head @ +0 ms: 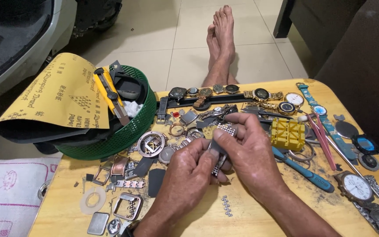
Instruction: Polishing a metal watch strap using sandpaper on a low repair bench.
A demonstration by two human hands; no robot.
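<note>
Both my hands meet over the middle of a wooden table (259,217). My left hand (185,173) and my right hand (251,151) together pinch a silver metal watch bracelet (225,130), whose links run down between my fingers. A short loose piece of bracelet links (227,205) lies on the table just in front of my hands. Watch cases, backs and buckles (152,144) are scattered to the left of my left hand. A yellow plastic link-removal block (288,134) stands right of my right hand.
A green basket (130,131) at the left holds a yellow utility knife (110,94) and sandpaper (53,94). A row of watches (224,90) lies along the far edge. Pink tweezers (323,140), a blue-handled tool (305,172) and a white-faced watch (357,187) lie right. My bare feet (220,39) rest beyond.
</note>
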